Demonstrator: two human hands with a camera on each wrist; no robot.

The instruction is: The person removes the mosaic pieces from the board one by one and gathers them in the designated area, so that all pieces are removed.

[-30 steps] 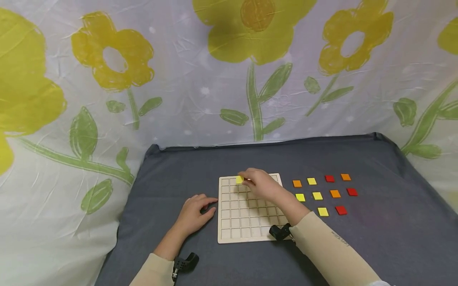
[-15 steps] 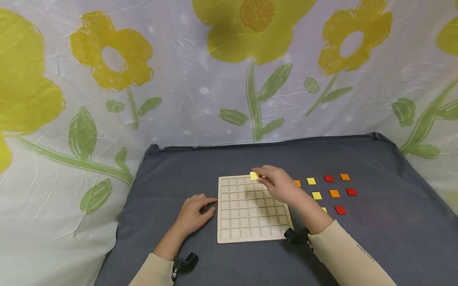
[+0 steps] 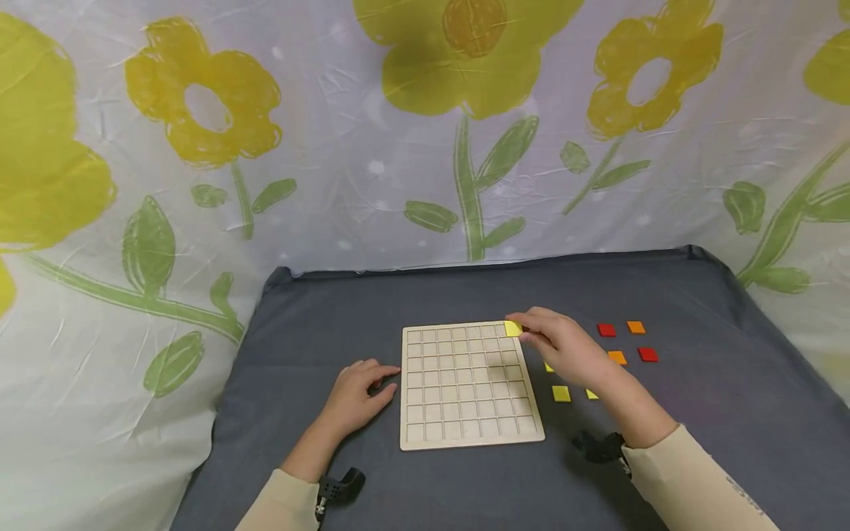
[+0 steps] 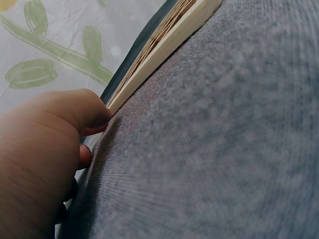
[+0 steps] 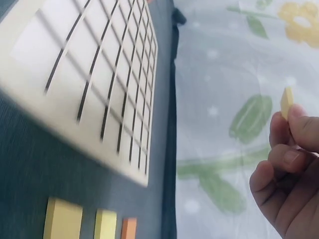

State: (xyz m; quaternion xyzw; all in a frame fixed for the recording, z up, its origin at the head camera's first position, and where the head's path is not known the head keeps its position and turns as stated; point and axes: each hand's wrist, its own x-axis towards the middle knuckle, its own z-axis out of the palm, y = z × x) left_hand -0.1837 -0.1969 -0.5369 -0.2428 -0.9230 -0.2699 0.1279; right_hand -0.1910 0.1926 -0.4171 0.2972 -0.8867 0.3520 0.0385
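A pale wooden grid board (image 3: 465, 387) lies flat on the dark grey cloth. My right hand (image 3: 564, 346) pinches a small yellow square tile (image 3: 513, 329) between thumb and fingers at the board's far right corner. In the right wrist view the tile (image 5: 286, 102) stands up from the fingertips, and its thin edge shows. My left hand (image 3: 357, 398) rests on the cloth at the board's left side, fingers relaxed. In the left wrist view the index fingertip of the left hand (image 4: 55, 134) is at the board's edge (image 4: 164, 52).
Right of the board lie several loose tiles: red (image 3: 606, 330), orange (image 3: 635, 327) and yellow (image 3: 561, 394). The right hand and forearm hide some of them. A flowered curtain (image 3: 332, 221) hangs behind the cloth-covered table (image 3: 332, 310). Each wrist wears a black camera.
My right hand has moved right along the board's far edge, from near its left part to the far right corner, still pinching the yellow tile. My left hand stays in place.
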